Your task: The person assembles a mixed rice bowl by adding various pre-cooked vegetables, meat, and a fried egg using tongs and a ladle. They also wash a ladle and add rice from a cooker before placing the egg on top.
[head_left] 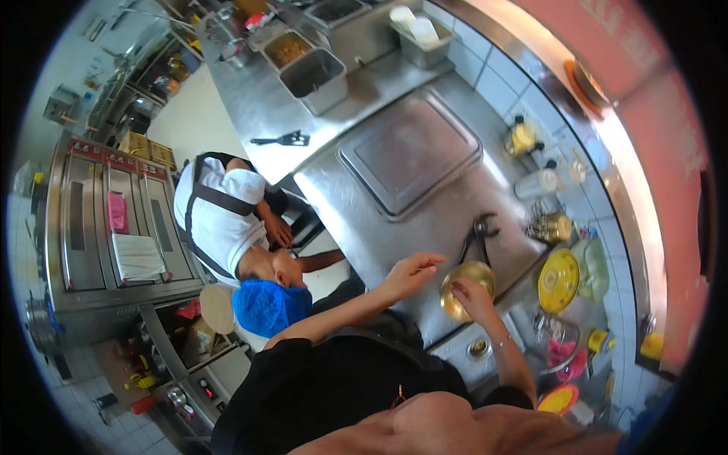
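A gold-coloured metal bowl (478, 271) stands on the steel counter (334, 182) beside the sink. Over its inside is my right hand (472, 299), fingertips drawn together in a pinch; what they hold, if anything, is too small to make out. My left hand (413, 274) hovers just left of the bowl, its fingers stretched toward the right and nothing in them. Dark-handled gripping tongs (479, 235) lie right behind the bowl, jaws pointing away. Farther back, a large rectangular steel lid or tray (413, 152) lies flat on the counter.
A co-worker in a blue hair cover (271, 307) bends at the counter's left side. The small sink (476, 350) is close on the right, near a yellow colander (559, 280) and pink cloth (566, 359). A black spatula (282, 139) and steel bins (312, 80) are farther back.
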Motion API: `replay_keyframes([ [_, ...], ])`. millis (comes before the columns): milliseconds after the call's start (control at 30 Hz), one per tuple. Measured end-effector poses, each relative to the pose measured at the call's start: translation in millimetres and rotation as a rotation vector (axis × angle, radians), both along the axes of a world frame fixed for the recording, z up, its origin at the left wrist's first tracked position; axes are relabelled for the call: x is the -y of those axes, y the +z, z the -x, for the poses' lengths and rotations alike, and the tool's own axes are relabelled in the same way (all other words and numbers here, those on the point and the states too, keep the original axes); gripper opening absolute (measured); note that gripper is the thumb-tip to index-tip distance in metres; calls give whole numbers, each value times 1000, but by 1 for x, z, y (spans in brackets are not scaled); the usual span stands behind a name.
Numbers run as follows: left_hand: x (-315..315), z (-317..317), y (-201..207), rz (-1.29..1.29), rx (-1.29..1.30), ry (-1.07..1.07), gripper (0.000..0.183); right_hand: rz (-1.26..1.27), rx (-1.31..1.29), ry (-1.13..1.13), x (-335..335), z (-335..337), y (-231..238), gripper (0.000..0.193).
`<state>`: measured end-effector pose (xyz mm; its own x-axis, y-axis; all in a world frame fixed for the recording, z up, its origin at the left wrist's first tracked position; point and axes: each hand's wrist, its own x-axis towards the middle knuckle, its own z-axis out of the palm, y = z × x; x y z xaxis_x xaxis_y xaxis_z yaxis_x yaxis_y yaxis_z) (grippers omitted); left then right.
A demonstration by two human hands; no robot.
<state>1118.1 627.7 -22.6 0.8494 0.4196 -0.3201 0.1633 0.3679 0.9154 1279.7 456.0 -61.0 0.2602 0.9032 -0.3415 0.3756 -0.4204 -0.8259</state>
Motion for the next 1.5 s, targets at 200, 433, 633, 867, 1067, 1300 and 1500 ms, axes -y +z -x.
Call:
replay_keyframes([
  [200,20,98,25,-168,-96,-273,29,399,-668,-195,52,76,-52,27],
  [433,38,176,51,-191,-91,-321,29,-20,-1260,-1134,105,131,-143,20],
  [633,63,260,45,-235,-105,-368,30,-396,-1246,-1310,84,100,-161,18],
  [867,107,360,28,-277,-141,-327,33,-436,-862,-1204,87,145,-144,13],
  [1067,131,436,4,-363,-326,-29,30,76,-826,-730,113,267,-134,13],
  [1300,221,551,-96,-353,-794,719,39,81,-248,290,92,308,-173,24],
  [1500,334,585,-133,371,-664,974,75,46,205,685,56,299,-213,23],
])
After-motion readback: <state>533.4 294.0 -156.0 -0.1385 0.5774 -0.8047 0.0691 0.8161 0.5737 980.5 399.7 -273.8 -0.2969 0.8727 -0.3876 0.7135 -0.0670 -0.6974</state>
